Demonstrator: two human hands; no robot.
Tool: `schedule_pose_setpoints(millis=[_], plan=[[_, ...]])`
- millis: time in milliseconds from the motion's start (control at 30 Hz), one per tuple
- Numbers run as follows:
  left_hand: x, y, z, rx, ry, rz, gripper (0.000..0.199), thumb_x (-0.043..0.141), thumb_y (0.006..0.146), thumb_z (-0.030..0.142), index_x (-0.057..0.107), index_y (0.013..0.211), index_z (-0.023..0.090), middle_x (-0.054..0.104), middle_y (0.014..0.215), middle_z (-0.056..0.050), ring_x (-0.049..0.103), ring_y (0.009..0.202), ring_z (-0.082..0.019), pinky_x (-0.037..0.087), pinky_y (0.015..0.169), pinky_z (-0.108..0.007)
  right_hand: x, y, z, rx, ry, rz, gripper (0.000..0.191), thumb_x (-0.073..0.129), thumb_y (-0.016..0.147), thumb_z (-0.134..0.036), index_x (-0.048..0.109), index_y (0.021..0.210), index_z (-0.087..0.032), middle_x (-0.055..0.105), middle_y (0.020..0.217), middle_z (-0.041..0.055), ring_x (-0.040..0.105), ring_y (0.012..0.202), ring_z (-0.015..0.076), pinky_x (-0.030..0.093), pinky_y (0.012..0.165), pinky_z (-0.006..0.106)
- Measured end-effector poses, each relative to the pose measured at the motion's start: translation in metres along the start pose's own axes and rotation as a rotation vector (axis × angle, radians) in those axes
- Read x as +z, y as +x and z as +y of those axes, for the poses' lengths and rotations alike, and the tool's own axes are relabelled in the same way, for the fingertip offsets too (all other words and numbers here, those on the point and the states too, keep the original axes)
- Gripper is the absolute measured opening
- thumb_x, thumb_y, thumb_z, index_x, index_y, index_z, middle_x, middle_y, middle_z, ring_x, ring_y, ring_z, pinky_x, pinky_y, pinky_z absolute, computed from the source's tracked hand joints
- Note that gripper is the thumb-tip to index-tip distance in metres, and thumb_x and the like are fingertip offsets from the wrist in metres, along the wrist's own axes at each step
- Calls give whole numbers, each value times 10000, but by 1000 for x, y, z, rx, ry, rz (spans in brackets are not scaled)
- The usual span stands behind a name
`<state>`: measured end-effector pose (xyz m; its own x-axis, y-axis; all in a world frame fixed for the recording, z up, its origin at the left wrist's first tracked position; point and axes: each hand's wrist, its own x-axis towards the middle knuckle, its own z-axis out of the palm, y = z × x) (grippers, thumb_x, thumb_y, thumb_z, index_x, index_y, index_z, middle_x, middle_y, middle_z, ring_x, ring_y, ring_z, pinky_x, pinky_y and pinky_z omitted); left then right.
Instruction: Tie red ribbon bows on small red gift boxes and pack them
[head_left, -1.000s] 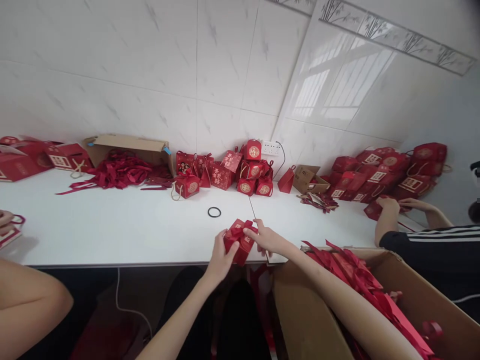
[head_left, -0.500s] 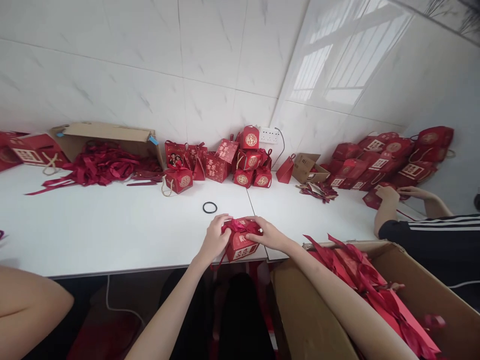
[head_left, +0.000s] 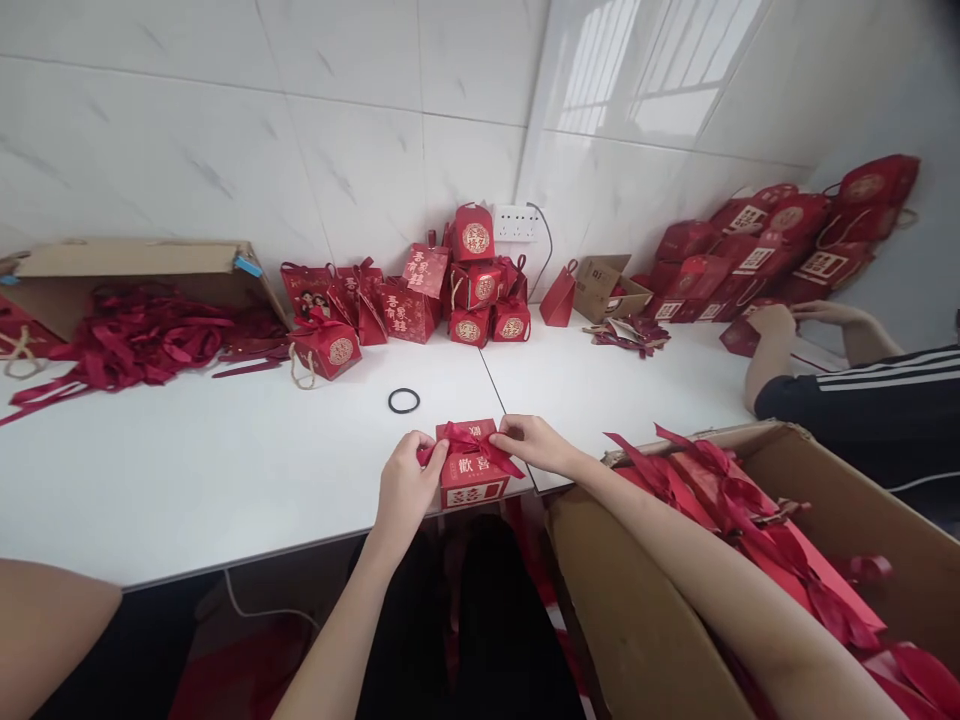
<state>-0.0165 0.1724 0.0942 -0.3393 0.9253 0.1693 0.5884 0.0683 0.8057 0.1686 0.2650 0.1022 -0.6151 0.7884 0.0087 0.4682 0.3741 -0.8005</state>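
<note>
A red gift box (head_left: 463, 470) with gold characters and a white label on its front rests at the near edge of the white table (head_left: 262, 470). Across its top lies a dark red ribbon bow (head_left: 470, 440). At the bow's left side, my left hand (head_left: 411, 480) pinches a loop between thumb and fingers. My right hand (head_left: 534, 442) grips the other loop on the right, fingers closed together. One ribbon tail hangs over the box's right front corner. A black ring (head_left: 403, 400) lies on the table just beyond the box.
An open carton of ribboned red boxes (head_left: 600, 600) stands at my right. A carton (head_left: 142, 262) spilling a ribbon heap (head_left: 150, 335) is at the left back. Red boxes (head_left: 474, 285) are stacked by the wall. A co-worker's arms (head_left: 772, 350) work at far right; another person's limb (head_left: 52, 630) shows left.
My hands have gone from holding the box's sides and top to pinching the bow's loops. The bow is spread wider and the box's top shows more. The view has shifted.
</note>
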Motion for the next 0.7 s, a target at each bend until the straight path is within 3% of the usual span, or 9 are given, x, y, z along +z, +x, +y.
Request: schedule_pose_setpoints(millis=[167, 367, 467, 567, 633, 700], plan=[[-8, -13, 17, -17, -188, -27, 190, 473, 811, 379, 543, 850, 206, 623, 832, -6, 590, 809, -159, 463, 686, -253, 2, 1, 4, 42, 252, -46, 182, 571, 751, -333, 477, 739, -178, 556, 616, -27, 541, 561, 108, 430, 549, 234], [-18, -32, 26, 66, -1, -274, 235, 441, 823, 342, 635, 881, 222, 628, 844, -25, 590, 750, -166, 486, 742, -313, 1, 1, 3, 20, 323, -64, 196, 542, 766, -266, 470, 929, -186, 523, 547, -74, 537, 509, 98, 454, 541, 233], [-36, -34, 28, 229, 88, -510, 266, 487, 804, 379, 637, 987, 260, 617, 900, -37, 586, 861, -196, 487, 787, -334, 0, 1, 2, 6, 244, -50, 199, 519, 769, -234, 491, 956, -174, 530, 559, -66, 539, 537, 100, 436, 555, 228], [-61, -24, 31, 334, 124, -733, 420, 568, 747, 444, 557, 1147, 318, 577, 1071, -35, 563, 959, -206, 481, 811, -316, 0, 2, 1, -18, 196, -30, 223, 533, 754, -220, 506, 968, -165, 560, 625, -44, 540, 587, 101, 423, 582, 228], [-71, -12, 31, 278, 107, -674, 428, 539, 758, 477, 540, 1149, 301, 553, 1101, -37, 572, 909, -181, 482, 783, -291, 0, 2, 0, -11, 188, -22, 225, 538, 750, -219, 513, 966, -161, 572, 654, -31, 537, 604, 102, 421, 596, 232], [-70, 1, 29, 177, 78, -460, 366, 451, 803, 490, 558, 1055, 246, 556, 1040, -40, 571, 852, -162, 472, 776, -291, 0, 2, -1, 9, 199, -27, 224, 538, 751, -225, 517, 965, -161, 571, 658, -29, 535, 602, 102, 421, 591, 233]])
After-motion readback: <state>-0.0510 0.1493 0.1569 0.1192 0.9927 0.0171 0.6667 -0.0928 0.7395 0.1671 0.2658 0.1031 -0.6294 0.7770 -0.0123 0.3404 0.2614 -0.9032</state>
